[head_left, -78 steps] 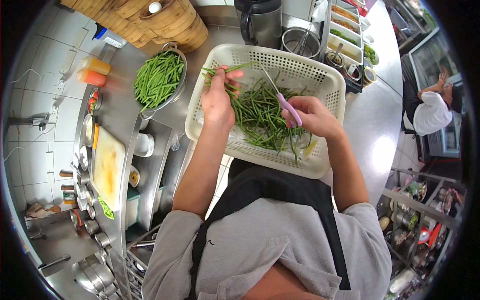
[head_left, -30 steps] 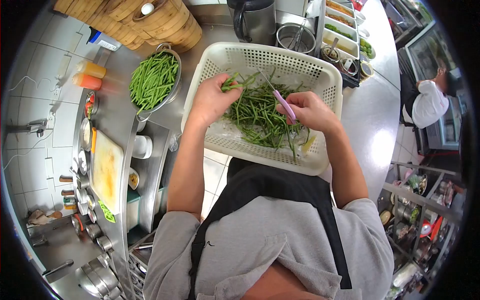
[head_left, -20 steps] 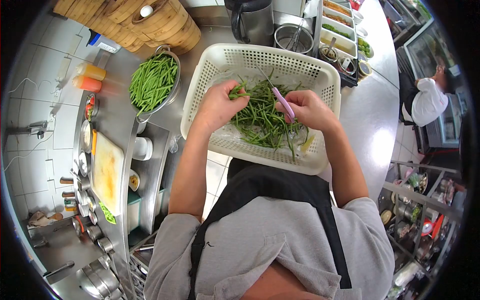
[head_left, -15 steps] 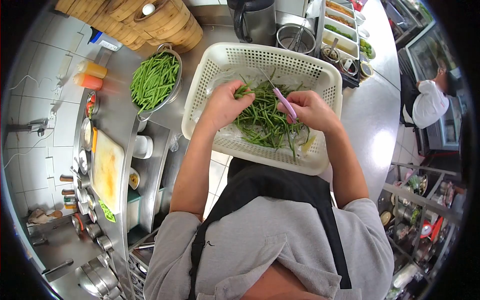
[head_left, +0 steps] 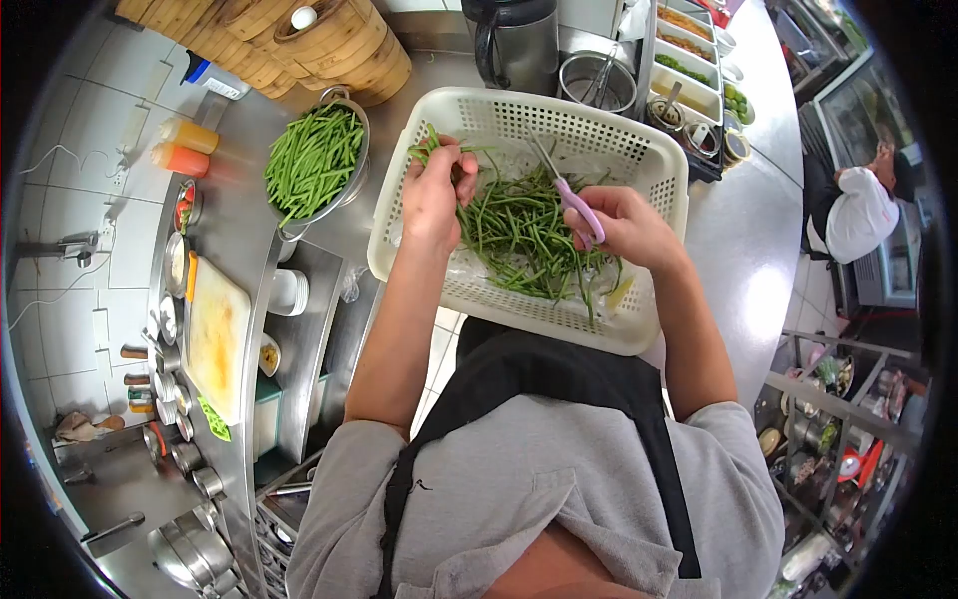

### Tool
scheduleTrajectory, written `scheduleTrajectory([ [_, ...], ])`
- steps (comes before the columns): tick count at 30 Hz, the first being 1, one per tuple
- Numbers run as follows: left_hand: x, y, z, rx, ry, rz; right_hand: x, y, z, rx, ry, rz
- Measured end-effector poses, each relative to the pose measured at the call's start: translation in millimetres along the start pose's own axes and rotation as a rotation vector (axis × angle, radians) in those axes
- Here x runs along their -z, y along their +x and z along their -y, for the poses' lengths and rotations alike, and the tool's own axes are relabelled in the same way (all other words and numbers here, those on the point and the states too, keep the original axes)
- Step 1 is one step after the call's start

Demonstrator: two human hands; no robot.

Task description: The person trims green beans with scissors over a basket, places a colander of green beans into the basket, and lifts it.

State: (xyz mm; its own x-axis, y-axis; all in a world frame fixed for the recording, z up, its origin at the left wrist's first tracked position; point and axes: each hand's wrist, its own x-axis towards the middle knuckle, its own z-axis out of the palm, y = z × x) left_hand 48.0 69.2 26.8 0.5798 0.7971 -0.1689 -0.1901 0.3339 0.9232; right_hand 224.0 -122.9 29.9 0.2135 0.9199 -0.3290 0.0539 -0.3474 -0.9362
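Observation:
A white perforated basket [head_left: 399, 258] holds a tangle of long green beans [head_left: 524, 235] on clear plastic. Over its left part, my left hand [head_left: 435, 190] is closed around a few green bean pieces [head_left: 425, 150], their ends sticking out past the fingers. My right hand [head_left: 624, 228] grips the pink handles of a pair of scissors [head_left: 577, 208] above the beans, with the blades pointing up and left. Left of the basket stands a metal colander [head_left: 354, 180] full of cut green beans [head_left: 311, 162].
Bamboo steamers [head_left: 349, 55], a dark jug [head_left: 524, 45] and a metal pot [head_left: 597, 82] stand behind. Topping trays [head_left: 689, 65] are at the back right. A cutting board [head_left: 218, 339] lies left. Another person [head_left: 860, 213] is at the far right.
My left hand has moved left with the bean pieces, away from the scissors toward the basket's left side. The scissors in my right hand have shifted slightly right and their blades look more parted.

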Motion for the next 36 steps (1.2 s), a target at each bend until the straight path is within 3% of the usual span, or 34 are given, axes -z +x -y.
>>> scheduleTrajectory([
  [7, -24.8, -17.1, 14.3, -0.104, -0.016, -0.047, -4.5, -0.2, -5.7, 0.012, 0.062, 0.147],
  [19, -35.7, -29.2, 22.1, -0.127, 0.027, 0.073, -5.5, -1.3, -1.4, 0.040, -0.005, 0.029],
  [21, -29.4, -17.7, 19.8, -0.122, 0.235, -0.020, -5.2, 0.0, -5.6, 0.050, -0.055, 0.026],
  [22, -11.3, -5.5, 16.4, -0.234, 0.581, 0.042, -3.5, 2.2, -8.2, 0.022, -0.194, 0.027],
  [24, 7.1, 16.8, 16.1, -0.214, 0.668, 0.031, -6.5, 3.4, -9.9, -0.003, -0.328, 0.034],
  [26, 17.4, 28.6, 7.5, -0.114, 0.746, 0.087, -10.4, 1.4, -7.6, -0.018, -0.644, -0.106],
  [27, 19.3, 34.1, 7.6, -0.112, 0.749, 0.085, -11.5, 1.3, -7.0, -0.017, -0.640, -0.103],
  [29, 22.3, 42.6, 9.2, -0.191, 1.186, 0.133, -12.0, 2.1, -5.6, -0.021, -0.716, -0.208],
  [30, 20.9, 41.5, 10.7, -0.191, 1.185, 0.131, -11.8, 2.7, -5.4, -0.019, -0.717, -0.207],
  [32, 16.8, 37.2, 16.3, -0.150, 1.617, 0.291, -11.5, 3.4, -5.2, -0.022, -0.670, -0.274],
  [36, 26.8, 41.3, 26.2, -0.069, 1.755, 0.418, -8.6, 3.8, -7.3, 0.021, -0.643, -0.341],
])
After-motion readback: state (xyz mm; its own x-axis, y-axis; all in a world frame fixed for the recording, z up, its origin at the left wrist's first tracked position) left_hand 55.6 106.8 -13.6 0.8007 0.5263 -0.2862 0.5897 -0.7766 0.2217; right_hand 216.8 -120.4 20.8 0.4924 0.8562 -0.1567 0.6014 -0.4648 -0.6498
